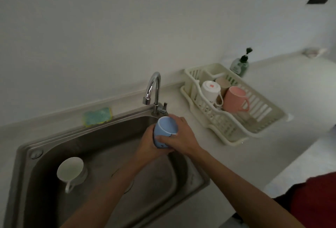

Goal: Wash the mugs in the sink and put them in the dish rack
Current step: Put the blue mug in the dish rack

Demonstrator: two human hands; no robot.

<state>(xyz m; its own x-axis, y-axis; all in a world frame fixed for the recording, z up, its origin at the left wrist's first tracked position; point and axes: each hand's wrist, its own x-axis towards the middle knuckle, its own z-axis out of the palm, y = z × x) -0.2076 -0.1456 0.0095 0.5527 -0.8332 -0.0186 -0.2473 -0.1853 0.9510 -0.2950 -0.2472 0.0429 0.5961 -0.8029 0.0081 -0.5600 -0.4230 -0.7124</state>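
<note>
A light blue mug [166, 127] is held over the right side of the steel sink [54, 142], its mouth tilted up toward the tap. My left hand [148, 145] grips its lower body from the left. My right hand [179, 136] wraps it from the right, thumb across the front. A white mug [71, 170] lies on its side at the sink's left, handle toward me. In the cream dish rack [234, 133] on the counter to the right sit a white mug [211, 90] upside down, a beige cup [222, 83] and a pink mug [235, 98].
A chrome tap [154, 89] arches over the sink's back edge, with no water visibly running. A green-blue sponge [97, 115] lies on the ledge behind the sink. A dark green soap pump bottle [240, 64] stands behind the rack. A wall rises behind the counter.
</note>
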